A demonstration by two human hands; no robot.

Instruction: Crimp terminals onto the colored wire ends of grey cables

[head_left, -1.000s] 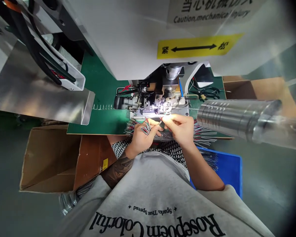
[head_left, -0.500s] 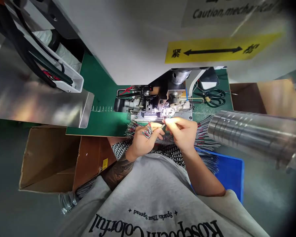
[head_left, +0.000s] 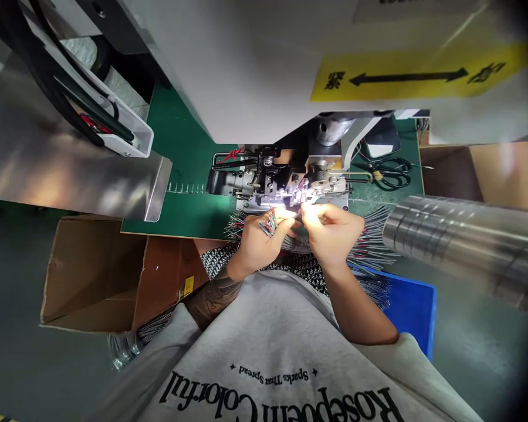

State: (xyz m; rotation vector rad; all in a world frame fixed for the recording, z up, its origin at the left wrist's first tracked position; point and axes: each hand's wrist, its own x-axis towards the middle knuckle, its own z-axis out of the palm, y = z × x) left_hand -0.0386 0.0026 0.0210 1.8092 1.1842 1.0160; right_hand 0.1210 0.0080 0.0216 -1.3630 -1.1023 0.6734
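My left hand is closed around several thin grey cables; their red, green and white wire ends stick up over its fingers. Beside it, my right hand pinches the end of a cable right at the lit working point of a crimping machine. The exact wire between the right fingertips is hard to make out in the glare. A bundle of grey cables with coloured ends lies under and to the right of my hands.
A green tabletop carries the machine. Left are a metal plate and an open cardboard box; right are a ribbed metal cylinder and a blue bin. A coiled black cable lies behind.
The camera view has shifted slightly. Both hands have moved a little toward the machine, and the right fingertips are now closer to its bright working point.
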